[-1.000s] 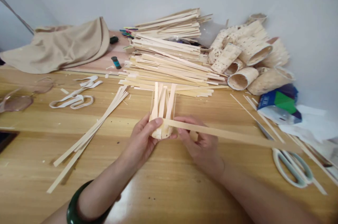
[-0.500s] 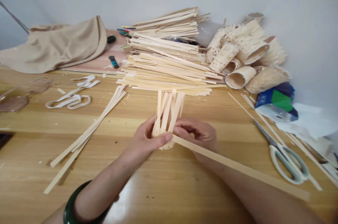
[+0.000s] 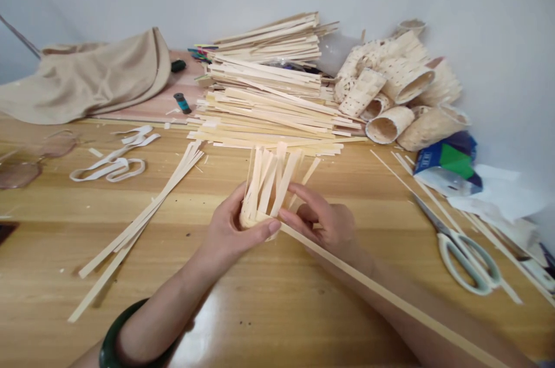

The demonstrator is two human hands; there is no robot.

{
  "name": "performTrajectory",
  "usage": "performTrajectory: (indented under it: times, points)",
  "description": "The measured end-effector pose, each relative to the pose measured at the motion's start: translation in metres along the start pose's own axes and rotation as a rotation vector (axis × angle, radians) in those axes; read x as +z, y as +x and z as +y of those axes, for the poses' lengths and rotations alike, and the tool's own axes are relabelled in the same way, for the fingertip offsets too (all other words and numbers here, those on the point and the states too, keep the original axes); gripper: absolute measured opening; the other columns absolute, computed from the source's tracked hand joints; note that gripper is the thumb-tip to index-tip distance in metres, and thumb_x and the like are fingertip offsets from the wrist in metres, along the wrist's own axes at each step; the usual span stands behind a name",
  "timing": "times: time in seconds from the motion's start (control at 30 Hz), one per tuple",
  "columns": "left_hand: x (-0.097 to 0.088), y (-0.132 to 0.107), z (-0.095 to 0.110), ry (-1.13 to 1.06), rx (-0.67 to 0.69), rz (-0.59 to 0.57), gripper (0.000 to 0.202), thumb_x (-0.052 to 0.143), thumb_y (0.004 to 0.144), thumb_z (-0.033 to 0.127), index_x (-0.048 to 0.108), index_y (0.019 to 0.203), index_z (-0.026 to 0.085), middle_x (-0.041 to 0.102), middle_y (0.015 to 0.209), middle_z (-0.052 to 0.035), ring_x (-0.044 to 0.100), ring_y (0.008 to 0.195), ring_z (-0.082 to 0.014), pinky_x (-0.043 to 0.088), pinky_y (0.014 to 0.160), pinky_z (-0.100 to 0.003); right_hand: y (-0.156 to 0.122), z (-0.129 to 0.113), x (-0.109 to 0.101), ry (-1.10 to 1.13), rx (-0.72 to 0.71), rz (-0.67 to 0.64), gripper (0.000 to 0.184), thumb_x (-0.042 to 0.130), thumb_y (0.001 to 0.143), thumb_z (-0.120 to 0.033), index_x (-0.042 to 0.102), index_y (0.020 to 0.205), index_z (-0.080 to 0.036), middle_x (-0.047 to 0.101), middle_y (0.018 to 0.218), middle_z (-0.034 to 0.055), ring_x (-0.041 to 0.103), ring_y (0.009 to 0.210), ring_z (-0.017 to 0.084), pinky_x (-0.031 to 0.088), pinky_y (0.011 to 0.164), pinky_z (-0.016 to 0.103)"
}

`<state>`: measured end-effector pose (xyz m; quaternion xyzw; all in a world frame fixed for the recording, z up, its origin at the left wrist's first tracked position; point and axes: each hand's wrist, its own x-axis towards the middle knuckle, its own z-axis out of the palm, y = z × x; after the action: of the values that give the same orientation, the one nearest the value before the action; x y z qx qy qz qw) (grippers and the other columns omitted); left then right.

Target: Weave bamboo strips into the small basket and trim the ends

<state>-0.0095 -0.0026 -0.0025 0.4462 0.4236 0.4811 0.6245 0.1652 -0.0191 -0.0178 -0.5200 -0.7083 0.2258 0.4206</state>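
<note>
- Pale wood splints stand up loose from the half-woven basket (image 3: 265, 186), which sits near the middle of the wooden table (image 3: 260, 310), just this side of the big strip pile (image 3: 269, 90).
- Left hand (image 3: 232, 232) is clenched round the basket's base, thumb pressed across the front over the woven row. That pinning seems the key to a tight row, so the thumb should press right beside the newest crossing.
- Right hand (image 3: 327, 223) grasps the long strip (image 3: 390, 297) close against the uprights, thumb and fingers pinching it. The rest of the strip trails off to the near right along the forearm.
- Working so close to the basket looks right: a short lead bends cleanly between uprights, where a long one would likely kink or twist.
- By my judgement the strip should lie flat-faced against the uprights and be snugged down onto the base row, or gaps open.
- Uprights splay unevenly, one leaning right; spacing them evenly as each is passed would help the wall stand straight.
- Scissors (image 3: 463, 255) lie well to the right, finished woven tubes (image 3: 403, 96) at the far right, loose splints (image 3: 139, 220) to the left.
</note>
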Motion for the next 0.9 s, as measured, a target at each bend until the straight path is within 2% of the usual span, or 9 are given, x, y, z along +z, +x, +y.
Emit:
performTrajectory:
  times: [0.1, 0.23, 0.3, 0.4, 0.53, 0.6, 0.67, 0.8, 0.9]
  points:
    - [0.000, 0.001, 0.001, -0.019, 0.019, -0.009, 0.047, 0.095, 0.064, 0.028, 0.079, 0.107, 0.023, 0.078, 0.096, -0.0040, 0.070, 0.092, -0.0229, 0.054, 0.081, -0.028, 0.004, -0.005, -0.005, 0.064, 0.095, -0.102, 0.050, 0.056, 0.099, -0.054, 0.065, 0.135, -0.020, 0.056, 0.048, -0.0080, 0.047, 0.037, 0.009, 0.037, 0.043, 0.021]
    - [-0.003, 0.001, -0.001, -0.127, -0.140, -0.135, 0.048, 0.091, 0.071, 0.033, 0.075, 0.115, 0.021, 0.078, 0.085, -0.0048, 0.073, 0.077, -0.0230, 0.055, 0.073, -0.032, 0.013, -0.015, -0.016, 0.539, 0.375, -0.421, 0.046, 0.060, 0.097, -0.054, 0.060, 0.131, -0.023, 0.062, 0.053, -0.0087, 0.054, 0.035, 0.010, 0.041, 0.037, 0.019]
    - [-0.004, 0.001, -0.003, -0.221, -0.230, -0.203, 0.051, 0.091, 0.072, 0.033, 0.074, 0.118, 0.019, 0.079, 0.084, -0.0065, 0.074, 0.075, -0.0240, 0.056, 0.072, -0.034, 0.017, -0.018, -0.020, 0.752, 0.447, -0.459, 0.042, 0.066, 0.094, -0.054, 0.059, 0.121, -0.023, 0.065, 0.055, -0.0085, 0.056, 0.036, 0.010, 0.043, 0.035, 0.018]
    - [-0.004, 0.003, -0.005, -0.321, -0.281, -0.260, 0.044, 0.088, 0.074, 0.032, 0.075, 0.113, 0.016, 0.080, 0.088, -0.0099, 0.075, 0.076, -0.0252, 0.056, 0.073, -0.034, 0.018, -0.017, -0.021, 0.868, 0.471, -0.435, 0.034, 0.073, 0.091, -0.051, 0.059, 0.102, -0.022, 0.064, 0.053, -0.0088, 0.054, 0.034, 0.009, 0.042, 0.034, 0.015]
    - [-0.003, 0.005, -0.006, -0.345, -0.317, -0.345, 0.032, 0.079, 0.081, 0.038, 0.076, 0.097, 0.011, 0.079, 0.077, -0.0137, 0.075, 0.074, -0.0296, 0.057, 0.075, -0.038, 0.018, -0.007, -0.015, 0.912, 0.434, -0.434, 0.036, 0.073, 0.091, -0.053, 0.065, 0.095, -0.018, 0.064, 0.052, -0.0063, 0.053, 0.034, 0.008, 0.044, 0.036, 0.016]
    - [-0.003, 0.005, -0.007, -0.372, -0.343, -0.330, 0.034, 0.081, 0.078, 0.039, 0.075, 0.093, 0.009, 0.078, 0.077, -0.0144, 0.075, 0.073, -0.0294, 0.058, 0.074, -0.038, 0.018, -0.004, -0.012, 0.962, 0.392, -0.468, 0.041, 0.077, 0.087, -0.055, 0.065, 0.097, -0.018, 0.065, 0.054, -0.0053, 0.054, 0.036, 0.008, 0.044, 0.037, 0.017]
    - [-0.003, 0.005, -0.009, -0.422, -0.372, -0.275, 0.036, 0.087, 0.071, 0.036, 0.076, 0.093, 0.010, 0.078, 0.077, -0.0118, 0.073, 0.069, -0.0247, 0.059, 0.069, -0.033, 0.017, -0.003, -0.009, 0.994, 0.338, -0.469, 0.044, 0.081, 0.083, -0.056, 0.065, 0.097, -0.018, 0.063, 0.054, -0.0056, 0.052, 0.036, 0.008, 0.041, 0.035, 0.016]
    - [-0.003, 0.004, -0.011, -0.506, -0.411, -0.180, 0.035, 0.096, 0.061, 0.030, 0.078, 0.086, 0.012, 0.075, 0.073, -0.0047, 0.068, 0.061, -0.0138, 0.056, 0.059, -0.020, 0.012, -0.005, -0.002, 0.979, 0.174, -0.293, 0.033, 0.081, 0.086, -0.049, 0.069, 0.090, -0.019, 0.058, 0.053, -0.0072, 0.042, 0.036, 0.004, 0.031, 0.035, 0.015]
    - [-0.002, 0.003, -0.012, -0.542, -0.428, -0.189, 0.033, 0.098, 0.060, 0.029, 0.078, 0.079, 0.012, 0.071, 0.066, -0.0019, 0.062, 0.055, -0.0091, 0.053, 0.054, -0.016, 0.006, -0.003, 0.003, 0.795, 0.055, -0.170, 0.027, 0.082, 0.085, -0.044, 0.071, 0.091, -0.020, 0.056, 0.050, -0.0078, 0.041, 0.036, 0.005, 0.030, 0.036, 0.017]
